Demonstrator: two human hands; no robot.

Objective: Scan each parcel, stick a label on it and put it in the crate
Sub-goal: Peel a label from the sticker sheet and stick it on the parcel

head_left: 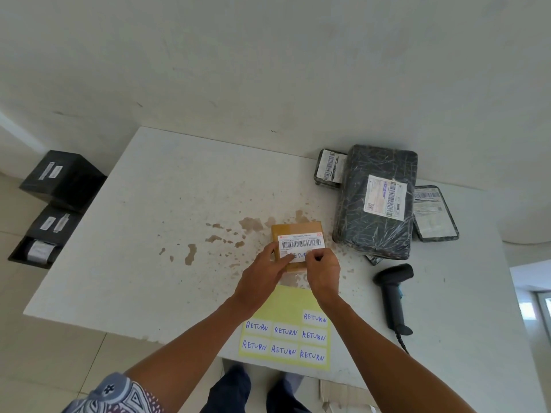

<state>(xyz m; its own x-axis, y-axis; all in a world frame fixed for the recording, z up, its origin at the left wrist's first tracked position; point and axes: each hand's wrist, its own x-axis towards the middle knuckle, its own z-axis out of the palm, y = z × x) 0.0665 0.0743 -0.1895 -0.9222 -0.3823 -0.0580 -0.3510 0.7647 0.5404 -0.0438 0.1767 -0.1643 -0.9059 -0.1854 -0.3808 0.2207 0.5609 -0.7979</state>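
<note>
Brown parcel mid-labelling: left grip holds it, right grip pinches RETURN label on; crating pending, black parcel beyond untouched.

wall: white, scuffed | floor: pale tiles | table: white, brown stains | daylight: right edge

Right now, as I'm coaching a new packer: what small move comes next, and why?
Probably press the RETURN label flat onto the brown parcel: the left hand holds the parcel, the right hand pinches the label's end under the barcode.
</note>
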